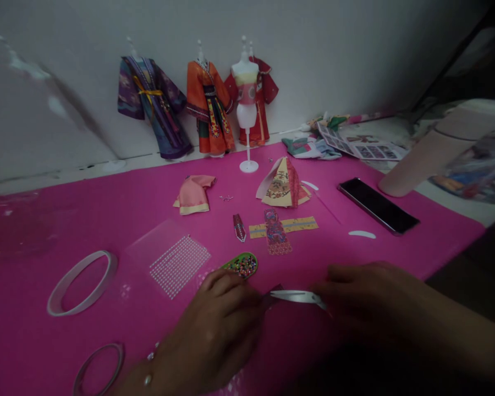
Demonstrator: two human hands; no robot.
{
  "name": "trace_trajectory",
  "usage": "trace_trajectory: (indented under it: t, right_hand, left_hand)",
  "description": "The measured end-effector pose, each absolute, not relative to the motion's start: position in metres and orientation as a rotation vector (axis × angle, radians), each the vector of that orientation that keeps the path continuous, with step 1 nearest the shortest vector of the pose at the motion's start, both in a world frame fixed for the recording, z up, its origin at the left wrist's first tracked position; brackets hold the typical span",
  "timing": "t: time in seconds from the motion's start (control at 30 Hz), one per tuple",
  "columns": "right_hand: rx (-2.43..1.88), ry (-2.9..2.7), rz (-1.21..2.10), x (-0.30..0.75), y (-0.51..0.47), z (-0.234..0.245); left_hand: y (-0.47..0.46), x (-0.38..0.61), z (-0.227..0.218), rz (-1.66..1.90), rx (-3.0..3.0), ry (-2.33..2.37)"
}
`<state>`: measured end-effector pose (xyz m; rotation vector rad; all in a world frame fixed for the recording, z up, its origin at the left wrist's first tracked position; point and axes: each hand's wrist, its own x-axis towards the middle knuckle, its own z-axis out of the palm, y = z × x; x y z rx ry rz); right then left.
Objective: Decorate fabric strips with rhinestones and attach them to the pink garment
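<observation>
My right hand (358, 291) is closed around a pair of small scissors (300, 297), whose silvery blades point left. The blades meet a small dark strip (275, 290), possibly fabric, pinched in the fingers of my left hand (225, 316). Most of that strip is hidden by my fingers. Just beyond my left hand lies a green dish (253, 265) of multicoloured beads. To its left is a clear sheet with rows of tiny rhinestones (180, 267). Past the dish lie a patterned sash piece (277, 234) on a yellow band and a small red pointed piece (239, 228).
A tiny pink top (194, 195) and a doll skirt (284, 187) lie farther back. Dressed mini mannequins (148, 104) line the wall behind a bare-stemmed mannequin (246, 110). Tape rolls (82, 283) are at left; a phone (377, 206) and pink bottle (433, 148) at right.
</observation>
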<state>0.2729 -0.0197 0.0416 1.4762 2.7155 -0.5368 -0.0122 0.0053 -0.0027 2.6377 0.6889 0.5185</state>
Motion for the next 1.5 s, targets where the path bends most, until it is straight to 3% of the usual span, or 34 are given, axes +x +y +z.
trace_trajectory:
  t: [0.47, 1.5]
  right_hand:
    - [1.404, 2.648, -0.686, 0.274, -0.018, 0.031]
    - [1.391, 2.651, -0.658, 0.273, -0.017, 0.029]
  left_hand:
    - [0.006, -0.006, -0.004, 0.618, 2.617, 0.683]
    - [0.005, -0.006, -0.004, 0.576, 2.601, 0.673]
